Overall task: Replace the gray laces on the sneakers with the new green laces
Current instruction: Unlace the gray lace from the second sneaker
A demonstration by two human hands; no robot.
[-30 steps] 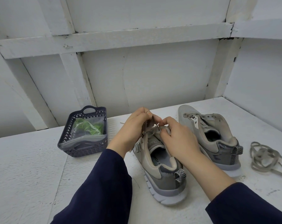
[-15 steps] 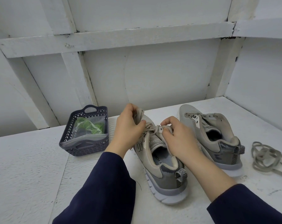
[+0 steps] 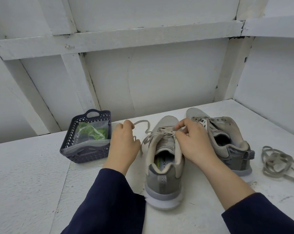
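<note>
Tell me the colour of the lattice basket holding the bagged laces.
Dark grayish purple; the basket shows best in the head view.

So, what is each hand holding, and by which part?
Left hand pinches the loose part of the gray lace; right hand pinches that lace at the eyelets of the near sneaker.

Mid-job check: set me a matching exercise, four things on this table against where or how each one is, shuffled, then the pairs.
1. near sneaker
2. far sneaker
3. pulled-out lace
4. green laces

A. bagged in the basket
B. heaped on the table, far right
C. eyelets bare
D. left hand and right hand pinch its gray lace

Pairs: 1-D, 2-C, 3-B, 4-A.
</note>
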